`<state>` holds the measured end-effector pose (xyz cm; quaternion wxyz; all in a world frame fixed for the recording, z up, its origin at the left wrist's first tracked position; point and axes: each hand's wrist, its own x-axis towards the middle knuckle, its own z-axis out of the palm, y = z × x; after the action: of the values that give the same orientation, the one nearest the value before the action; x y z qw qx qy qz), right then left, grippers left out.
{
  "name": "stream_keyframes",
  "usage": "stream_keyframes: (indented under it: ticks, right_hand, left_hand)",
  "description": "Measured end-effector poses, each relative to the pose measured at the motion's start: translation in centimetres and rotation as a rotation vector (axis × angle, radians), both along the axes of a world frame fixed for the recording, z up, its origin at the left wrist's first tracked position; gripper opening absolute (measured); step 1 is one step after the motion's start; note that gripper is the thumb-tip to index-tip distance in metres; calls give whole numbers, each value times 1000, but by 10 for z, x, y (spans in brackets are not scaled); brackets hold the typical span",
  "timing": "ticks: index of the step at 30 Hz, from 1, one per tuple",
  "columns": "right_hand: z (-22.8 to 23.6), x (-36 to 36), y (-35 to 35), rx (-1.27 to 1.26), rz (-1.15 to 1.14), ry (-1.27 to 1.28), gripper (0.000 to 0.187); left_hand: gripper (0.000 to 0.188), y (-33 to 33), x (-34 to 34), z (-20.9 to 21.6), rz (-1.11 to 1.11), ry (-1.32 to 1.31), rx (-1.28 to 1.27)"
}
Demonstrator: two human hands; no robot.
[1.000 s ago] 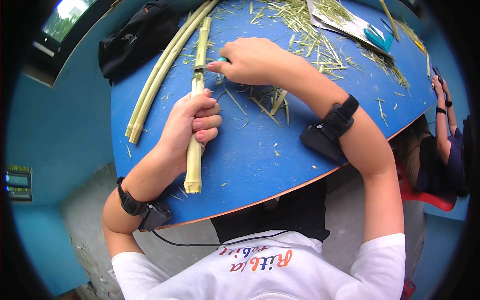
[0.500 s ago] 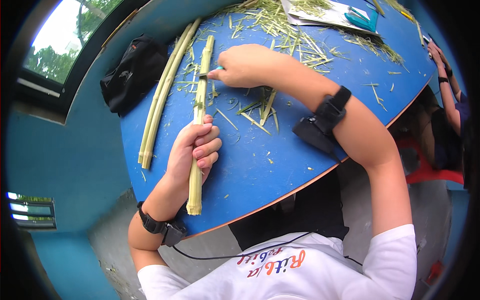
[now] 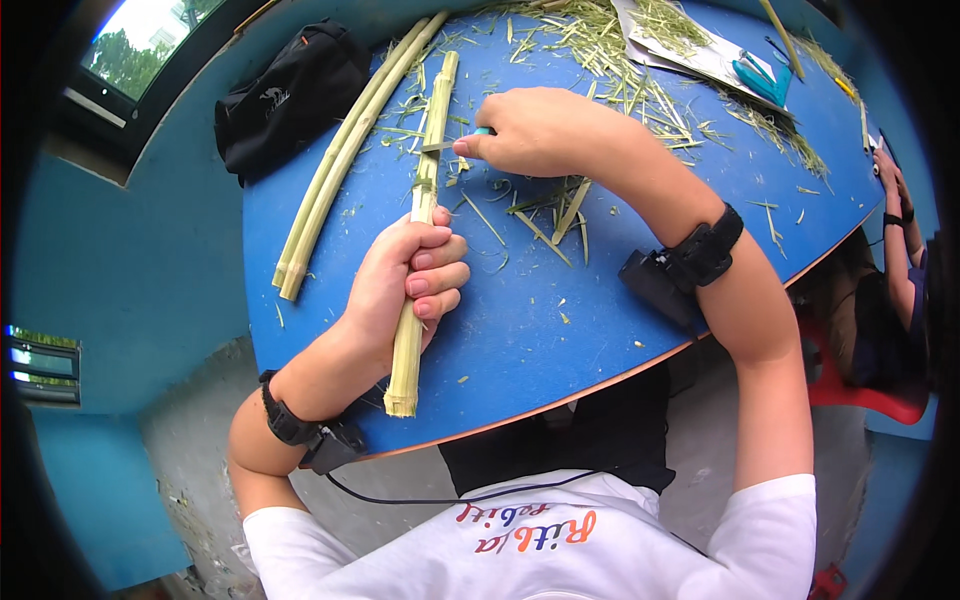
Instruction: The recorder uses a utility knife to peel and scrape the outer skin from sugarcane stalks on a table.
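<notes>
A pale green bamboo-like stalk [image 3: 404,365] slants up and away over the blue table. My left hand [image 3: 420,268] is wrapped round its lower middle, just below a darker joint. The stalk's near end sticks out below my fist. In my right hand [image 3: 535,130] is a small knife [image 3: 437,148] with a teal handle, mostly covered by my fingers. Its thin blade lies across the stalk, a little above the joint. Two longer stalks [image 3: 345,165] lie side by side to the left.
Loose shavings [image 3: 640,95] are strewn over the far part of the table [image 3: 520,340], with slivers near my right hand. A black bag [image 3: 290,100] sits at the back left. White sheets [image 3: 690,45] and a teal tool [image 3: 762,78] lie far right. Another person's hands [image 3: 888,170] show at the right edge.
The whole view has shifted, so the table sits differently in it. The knife blade has slid along the stalk toward the joint and my left hand. Both grips are unchanged.
</notes>
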<state>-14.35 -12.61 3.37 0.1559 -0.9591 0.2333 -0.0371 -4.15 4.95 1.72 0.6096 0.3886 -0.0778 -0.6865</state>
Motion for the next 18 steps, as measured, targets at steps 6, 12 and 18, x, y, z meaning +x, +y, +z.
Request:
stream_keyframes:
  ticks: [6, 12, 18]
  right_hand:
    - [-4, 3, -15, -48, -100, -26, 51]
    - [6, -4, 0, 40, 5, 18, 51]
    - [-3, 2, -7, -26, -37, -24, 50]
  left_hand:
    - [7, 4, -6, 3, -14, -47, -7]
    - [7, -1, 4, -1, 5, 33, -37]
    - [5, 0, -4, 2, 9, -53, 3]
